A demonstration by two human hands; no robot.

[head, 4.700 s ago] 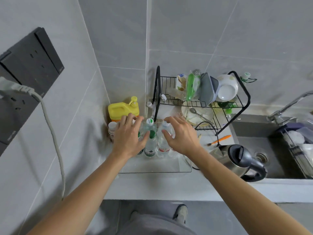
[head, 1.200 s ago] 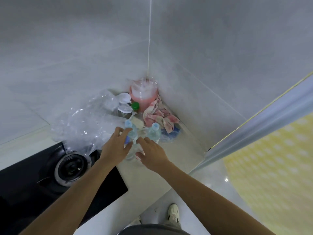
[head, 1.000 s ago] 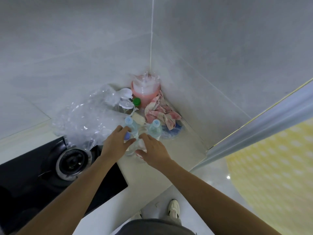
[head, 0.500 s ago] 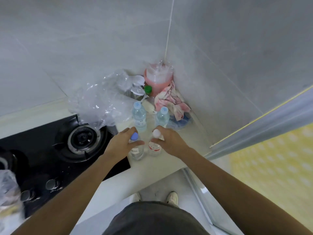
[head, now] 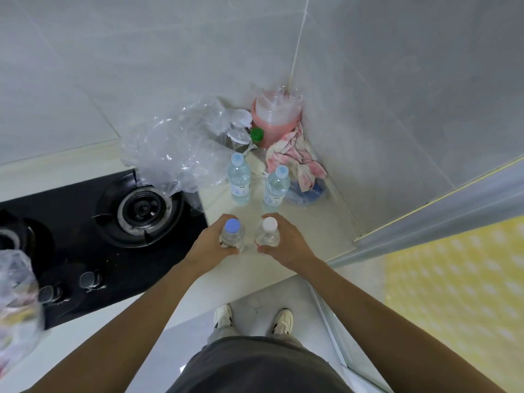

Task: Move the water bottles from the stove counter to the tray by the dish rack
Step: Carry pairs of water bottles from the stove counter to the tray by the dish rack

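We have our left hand (head: 211,246) wrapped around the blue-capped bottle (head: 232,232) and our right hand (head: 286,245) wrapped around the white-capped bottle (head: 268,232), both bottles upright and close side by side over the front part of the counter (head: 312,225); whether their bases rest on it we cannot tell. Behind them, two more water bottles stand upright on the counter: the left rear bottle (head: 239,180) and the right rear bottle (head: 276,185), apart from each other and apart from the pair we hold. The stove (head: 85,236) lies just left of our left hand, its edge running beside the wrist. Crumpled clear plastic (head: 175,148) spills over the stove's back corner and lies just beside the left rear bottle. A pink patterned cloth (head: 297,157) and a pink tub (head: 276,116) fill the wall corner. Right of our right hand the counter is bare up to its edge at the grey frame (head: 439,211). The front edge passes beneath our forearms.
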